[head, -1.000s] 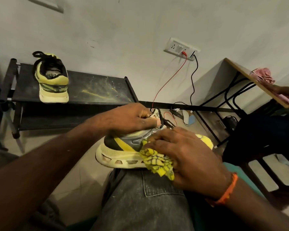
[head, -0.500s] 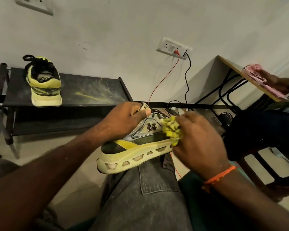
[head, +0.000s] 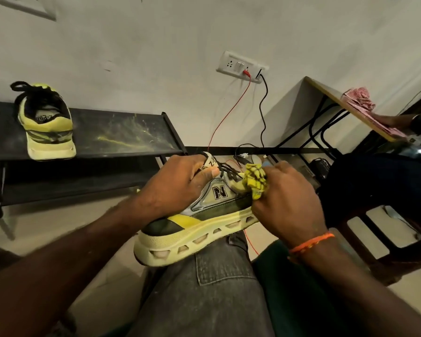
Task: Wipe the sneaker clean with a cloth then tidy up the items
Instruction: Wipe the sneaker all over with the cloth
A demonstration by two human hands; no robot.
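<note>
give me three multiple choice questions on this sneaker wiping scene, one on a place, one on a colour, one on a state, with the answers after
1. Where does the second sneaker stand?
A. on the black rack
B. on the wooden desk
C. on the floor

2. What colour is the cloth?
A. plain white
B. yellow with a dark pattern
C. blue

3. What is the left hand doing?
A. hanging open and idle
B. pressing flat on the knee
C. gripping the held sneaker at its tongue and collar

Answers:
1 A, it sits at the left end of the black rack.
2 B, the wad bunched in the right hand is yellow with dark lines.
3 C, its thumb and fingers curl round the top of the held sneaker, which rests on the knee.
</note>
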